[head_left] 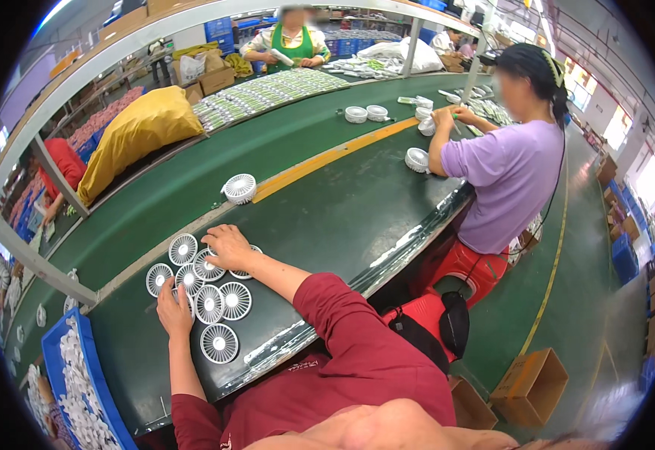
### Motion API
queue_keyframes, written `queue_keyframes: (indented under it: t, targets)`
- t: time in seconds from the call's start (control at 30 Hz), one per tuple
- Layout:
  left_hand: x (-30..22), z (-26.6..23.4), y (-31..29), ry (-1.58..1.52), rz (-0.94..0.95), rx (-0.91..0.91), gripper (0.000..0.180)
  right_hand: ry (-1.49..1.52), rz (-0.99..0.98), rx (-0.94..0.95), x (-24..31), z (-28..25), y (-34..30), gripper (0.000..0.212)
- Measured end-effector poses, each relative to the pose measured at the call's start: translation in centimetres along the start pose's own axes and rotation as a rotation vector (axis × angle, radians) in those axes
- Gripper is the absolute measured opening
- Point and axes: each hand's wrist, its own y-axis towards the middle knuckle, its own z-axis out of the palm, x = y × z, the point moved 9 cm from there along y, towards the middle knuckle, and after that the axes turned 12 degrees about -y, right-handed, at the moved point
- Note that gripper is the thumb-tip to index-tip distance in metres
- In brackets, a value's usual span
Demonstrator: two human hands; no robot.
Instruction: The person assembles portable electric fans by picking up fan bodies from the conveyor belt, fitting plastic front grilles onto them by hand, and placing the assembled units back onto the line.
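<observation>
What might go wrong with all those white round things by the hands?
The white round grilles are crowded together, so the left hand or right hand might nudge neighbours by accident. The grille closest to the person's body lies near the bench's worn edge, so a bump could perhaps push it off.

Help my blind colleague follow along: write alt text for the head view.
A person's left hand and right hand touch round white slatted discs clustered on a green workbench; a blue bin of white parts is at left, a lilac-shirted co-worker at right.
</observation>
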Motion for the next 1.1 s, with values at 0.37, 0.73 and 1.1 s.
queue_keyframes:
  t: [0.37, 0.73, 1.1]
  targets:
    - [1.3, 1.5, 2.3, 0.006, 0.078, 0.055, 0.029, 0.060, 0.003, -0.099, -0.4, -0.5, 0.2, 0.048]
    - [-10.0, 0.8, 1.5, -0.200, 0.381, 0.092, 0.029, 0.064, 0.017, -0.019, -0.5, 0.0, 0.2, 0.049]
    - [-15.5, 8.5, -6.0, -0.457, 0.592, 0.641, 0.019, 0.016, -0.073, -0.072, 0.0, -0.4, 0.3, 0.044]
